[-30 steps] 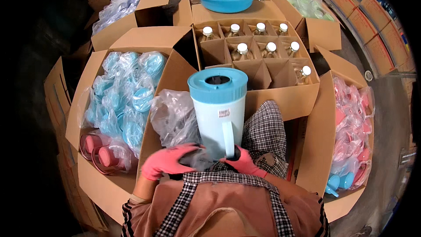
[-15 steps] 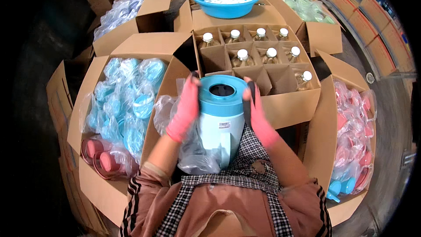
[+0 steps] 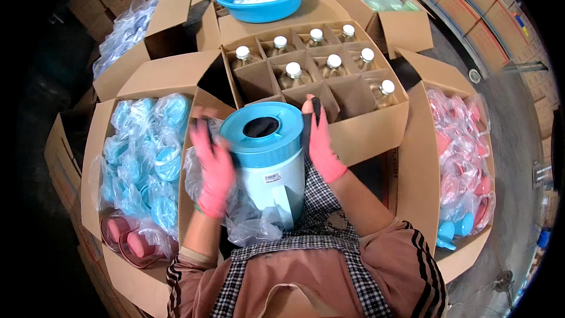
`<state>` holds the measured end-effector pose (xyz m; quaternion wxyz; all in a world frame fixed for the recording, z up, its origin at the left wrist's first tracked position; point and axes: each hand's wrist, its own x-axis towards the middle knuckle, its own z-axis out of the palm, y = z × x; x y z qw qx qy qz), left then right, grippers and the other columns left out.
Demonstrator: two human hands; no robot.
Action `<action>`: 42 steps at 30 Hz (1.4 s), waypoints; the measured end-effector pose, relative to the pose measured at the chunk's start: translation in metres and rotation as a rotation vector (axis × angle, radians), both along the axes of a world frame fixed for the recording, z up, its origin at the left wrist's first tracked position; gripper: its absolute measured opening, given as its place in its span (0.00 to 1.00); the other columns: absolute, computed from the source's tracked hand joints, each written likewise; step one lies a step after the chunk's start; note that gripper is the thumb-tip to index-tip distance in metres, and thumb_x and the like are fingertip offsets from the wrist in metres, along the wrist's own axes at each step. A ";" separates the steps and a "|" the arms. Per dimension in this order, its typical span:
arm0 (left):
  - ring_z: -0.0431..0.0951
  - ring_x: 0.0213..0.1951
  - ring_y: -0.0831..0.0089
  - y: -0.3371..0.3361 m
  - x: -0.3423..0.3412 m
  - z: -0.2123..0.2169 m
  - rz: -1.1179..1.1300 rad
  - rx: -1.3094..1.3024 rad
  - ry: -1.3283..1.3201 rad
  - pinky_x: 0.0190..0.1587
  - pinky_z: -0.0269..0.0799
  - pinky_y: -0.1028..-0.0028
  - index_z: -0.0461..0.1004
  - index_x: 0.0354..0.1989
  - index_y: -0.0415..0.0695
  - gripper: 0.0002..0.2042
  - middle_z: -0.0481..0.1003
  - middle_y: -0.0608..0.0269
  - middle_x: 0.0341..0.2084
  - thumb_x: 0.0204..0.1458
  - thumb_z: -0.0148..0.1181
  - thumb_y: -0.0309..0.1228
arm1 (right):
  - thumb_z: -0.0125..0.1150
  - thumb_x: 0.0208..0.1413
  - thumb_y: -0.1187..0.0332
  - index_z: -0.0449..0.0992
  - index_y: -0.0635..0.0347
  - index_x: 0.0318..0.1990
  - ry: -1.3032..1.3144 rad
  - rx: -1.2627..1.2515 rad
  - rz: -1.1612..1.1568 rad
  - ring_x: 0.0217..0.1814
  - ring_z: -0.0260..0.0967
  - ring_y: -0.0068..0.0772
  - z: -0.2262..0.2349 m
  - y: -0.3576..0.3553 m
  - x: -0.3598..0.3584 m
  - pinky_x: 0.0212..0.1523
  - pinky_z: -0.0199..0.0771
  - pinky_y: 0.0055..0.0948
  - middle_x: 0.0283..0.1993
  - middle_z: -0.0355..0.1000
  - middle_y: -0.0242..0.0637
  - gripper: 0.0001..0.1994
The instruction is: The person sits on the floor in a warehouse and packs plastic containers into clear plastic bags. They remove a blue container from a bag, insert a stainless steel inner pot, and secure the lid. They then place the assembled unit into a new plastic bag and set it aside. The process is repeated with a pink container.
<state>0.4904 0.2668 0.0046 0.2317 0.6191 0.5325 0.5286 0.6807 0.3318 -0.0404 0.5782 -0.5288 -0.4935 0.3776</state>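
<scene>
A pale blue jug [image 3: 273, 183] with a handle and a brighter blue collar [image 3: 262, 144] stands in front of my body. A dark round opening [image 3: 261, 126] shows in its top. Crumpled clear plastic [image 3: 250, 224] lies around its lower left side. My left hand [image 3: 213, 168], in a pink glove with dark fingertips, is left of the jug, fingers stretched and smeared by motion. My right hand [image 3: 322, 141], gloved alike, is upright along the jug's right side with its fingers extended; whether its palm touches the jug, I cannot tell.
Ahead is a divided carton [image 3: 369, 131] with several white-capped bottles [image 3: 294, 73]. Behind it sits a blue basin [image 3: 263, 12] of small white pieces. At left, a carton holds bagged blue parts [image 3: 144, 153] and red parts [image 3: 138, 242]; at right are bagged pink parts [image 3: 462, 153].
My left hand has come away from the jug's side, moving left. My right hand stays by the jug. The whole scene has shifted left in the picture.
</scene>
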 end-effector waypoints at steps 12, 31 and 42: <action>0.57 0.54 0.56 0.000 0.004 0.019 -0.053 0.046 -0.059 0.57 0.49 0.62 0.53 0.56 0.36 0.23 0.57 0.49 0.52 0.52 0.41 0.32 | 0.46 0.55 0.51 0.62 0.62 0.53 0.114 -0.024 0.245 0.54 0.58 0.29 0.043 -0.025 -0.012 0.53 0.59 0.26 0.52 0.62 0.39 0.25; 0.72 0.34 0.75 -0.056 0.045 0.085 -0.069 0.079 -0.267 0.38 0.68 0.75 0.69 0.38 0.35 0.20 0.73 0.59 0.32 0.33 0.67 0.23 | 0.61 0.43 0.59 0.59 0.62 0.51 -0.313 0.328 0.306 0.46 0.66 0.45 0.143 -0.062 0.003 0.43 0.67 0.36 0.44 0.64 0.51 0.29; 0.70 0.39 0.72 -0.004 0.010 0.068 0.163 0.076 -0.315 0.44 0.64 0.73 0.65 0.44 0.36 0.22 0.71 0.61 0.38 0.40 0.63 0.30 | 0.44 0.55 0.48 0.67 0.66 0.41 0.490 -0.428 1.085 0.23 0.71 0.33 0.106 0.000 0.047 0.20 0.71 0.23 0.28 0.72 0.46 0.25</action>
